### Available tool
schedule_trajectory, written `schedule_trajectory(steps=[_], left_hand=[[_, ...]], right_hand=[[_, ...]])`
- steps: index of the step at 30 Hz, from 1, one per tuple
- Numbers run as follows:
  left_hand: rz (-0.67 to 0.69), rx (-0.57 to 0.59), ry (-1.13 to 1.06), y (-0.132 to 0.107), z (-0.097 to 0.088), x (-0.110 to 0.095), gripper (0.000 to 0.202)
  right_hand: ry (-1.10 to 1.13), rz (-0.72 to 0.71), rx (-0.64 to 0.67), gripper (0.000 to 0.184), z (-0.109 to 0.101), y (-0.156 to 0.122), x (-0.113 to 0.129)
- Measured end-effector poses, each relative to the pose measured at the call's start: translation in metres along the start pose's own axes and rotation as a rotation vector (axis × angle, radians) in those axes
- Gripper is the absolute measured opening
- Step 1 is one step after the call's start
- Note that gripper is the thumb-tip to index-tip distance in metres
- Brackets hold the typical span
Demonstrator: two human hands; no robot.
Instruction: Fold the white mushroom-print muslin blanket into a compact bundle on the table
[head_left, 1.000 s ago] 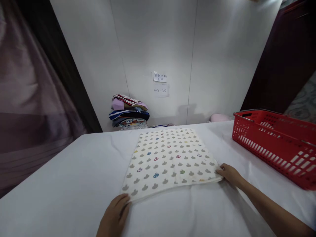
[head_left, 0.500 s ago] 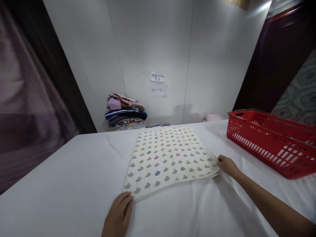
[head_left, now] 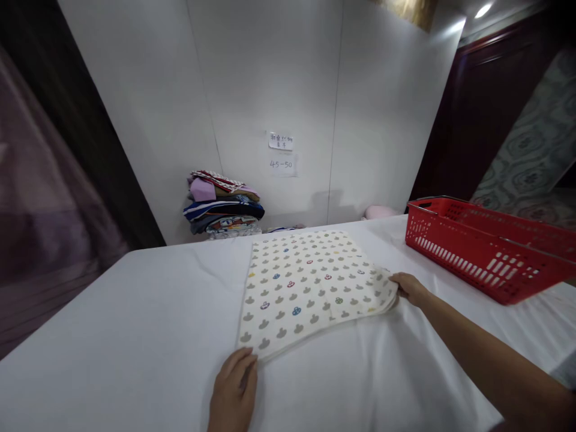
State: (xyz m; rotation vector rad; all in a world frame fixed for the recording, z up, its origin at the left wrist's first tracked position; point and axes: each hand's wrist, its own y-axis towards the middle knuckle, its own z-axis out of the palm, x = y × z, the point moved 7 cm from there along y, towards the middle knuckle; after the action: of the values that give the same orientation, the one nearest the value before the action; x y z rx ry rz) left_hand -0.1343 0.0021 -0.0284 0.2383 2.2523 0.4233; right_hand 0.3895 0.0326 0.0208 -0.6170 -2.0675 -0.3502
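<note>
A folded cream cloth (head_left: 310,285) with small grey and coloured prints lies flat on the white table (head_left: 135,336). My left hand (head_left: 234,390) rests at the cloth's near left corner, fingers stretched flat and together against its edge. My right hand (head_left: 407,287) is at the near right corner, fingers curled onto the cloth's edge there.
A red plastic basket (head_left: 481,246) stands on the table at the right. A stack of folded clothes (head_left: 222,204) sits against the white wall behind the table, beside two paper notes (head_left: 281,153). A pink item (head_left: 380,211) lies by the wall.
Both hands stayed on the cloth's near corners, and the right corner has drawn inward a little. The view has turned, so everything sits slightly more to the left.
</note>
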Motion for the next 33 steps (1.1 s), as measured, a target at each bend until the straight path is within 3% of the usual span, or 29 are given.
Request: schedule_trajectory(steps=[3, 7, 9, 12, 15, 17, 20, 23, 25, 27, 30, 33], left_hand=[[-0.029, -0.003, -0.039, 0.000, 0.000, 0.001, 0.029], [-0.115, -0.017, -0.143, 0.003, -0.005, -0.002, 0.029], [-0.176, -0.051, -0.227, 0.006, -0.012, -0.001, 0.030], [-0.289, -0.142, -0.390, 0.009, -0.026, 0.011, 0.033], [-0.478, -0.260, -0.663, 0.010, -0.039, 0.035, 0.041], [-0.600, -0.366, -0.919, 0.009, -0.048, 0.050, 0.044], [-0.623, -0.552, -1.245, 0.011, -0.067, 0.066, 0.041], [-0.561, -0.636, -1.349, 0.012, -0.083, 0.074, 0.043], [-0.550, -0.643, -1.349, 0.010, -0.087, 0.076, 0.053], [-0.556, -0.651, -1.366, 0.008, -0.086, 0.074, 0.060], [-0.617, -0.727, -1.415, 0.006, -0.083, 0.071, 0.056], [-0.702, -0.806, -1.442, 0.003, -0.081, 0.069, 0.048]], right_hand=[[0.114, 0.049, -0.007, 0.009, 0.009, 0.001, 0.031], [0.221, -0.045, 0.048, 0.005, 0.056, 0.001, 0.116], [0.248, -0.135, 0.110, 0.005, 0.099, -0.008, 0.171], [0.266, -0.286, 0.271, 0.006, 0.185, -0.044, 0.256], [0.296, -0.485, 0.484, 0.008, 0.276, -0.114, 0.325], [0.315, -0.652, 0.650, 0.008, 0.327, -0.175, 0.352], [0.286, -0.840, 0.915, 0.010, 0.379, -0.262, 0.355], [0.156, -0.856, 1.100, 0.017, 0.400, -0.303, 0.320], [0.100, -0.865, 1.091, 0.014, 0.396, -0.298, 0.296], [0.087, -0.922, 0.987, 0.013, 0.379, -0.272, 0.279], [-0.081, -0.979, 0.788, 0.024, 0.353, -0.221, 0.255], [-0.330, -0.994, 0.697, 0.033, 0.344, -0.189, 0.234]])
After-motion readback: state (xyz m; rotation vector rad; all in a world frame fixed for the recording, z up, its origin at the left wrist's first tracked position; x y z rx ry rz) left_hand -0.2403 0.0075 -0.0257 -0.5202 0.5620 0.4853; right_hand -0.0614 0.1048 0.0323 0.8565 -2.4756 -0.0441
